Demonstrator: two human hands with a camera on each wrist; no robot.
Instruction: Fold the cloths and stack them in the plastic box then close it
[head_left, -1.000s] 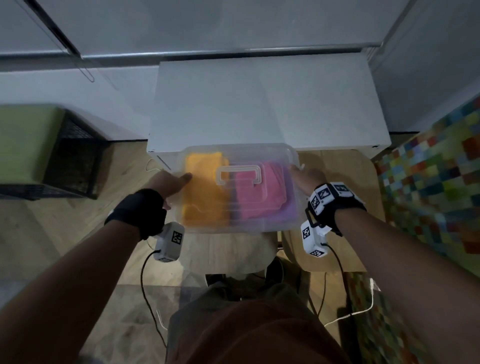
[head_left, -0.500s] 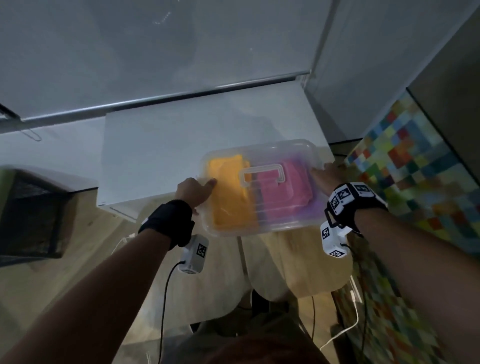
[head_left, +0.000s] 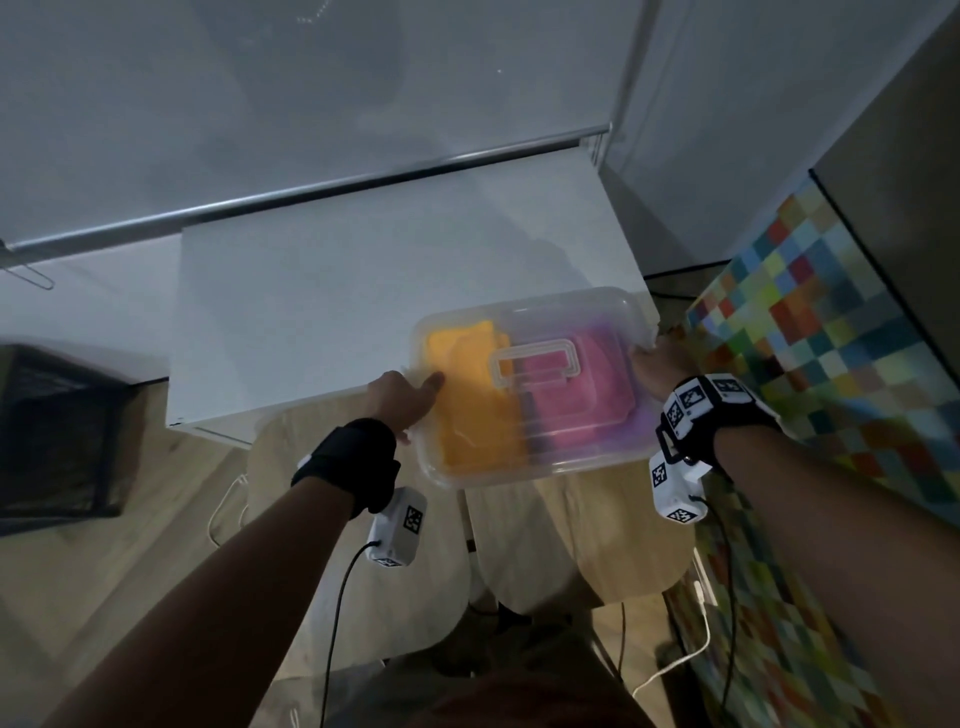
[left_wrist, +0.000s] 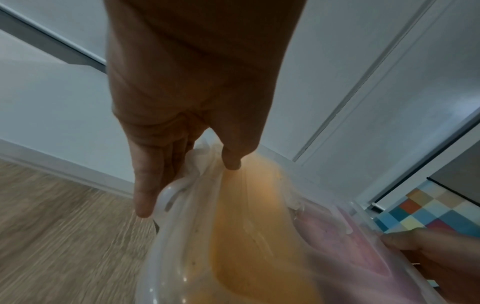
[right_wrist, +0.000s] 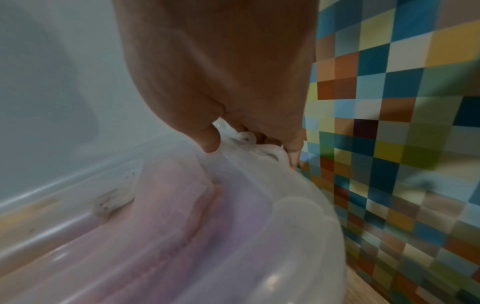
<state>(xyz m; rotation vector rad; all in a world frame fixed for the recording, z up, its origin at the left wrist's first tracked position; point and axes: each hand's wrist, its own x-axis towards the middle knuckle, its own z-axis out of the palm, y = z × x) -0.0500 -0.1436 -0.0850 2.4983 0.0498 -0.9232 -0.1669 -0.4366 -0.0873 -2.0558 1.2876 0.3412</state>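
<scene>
The clear plastic box (head_left: 597, 452) with its lid on is held in the air by both hands, over the near right corner of the white table (head_left: 363, 301). Through the lid show a folded orange cloth (head_left: 467, 405) on the left and a folded pink cloth (head_left: 582, 400) on the right, over something purple. My left hand (head_left: 402, 400) grips the box's left end, thumb on the lid (left_wrist: 231, 162), fingers (left_wrist: 145, 191) under the rim. My right hand (head_left: 657, 364) grips the right end at its latch (right_wrist: 249, 142). The lid's handle (head_left: 535, 364) lies flat.
A black wire crate (head_left: 57, 431) stands on the wooden floor at left. A many-coloured checked cloth (head_left: 831, 364) covers something on the right, close to my right hand. White walls rise behind the table. Cables (head_left: 337, 623) hang from both wrist cameras.
The box, held by both hands, has moved to the right from the table's front middle toward its right corner. The view has swung left and up.
</scene>
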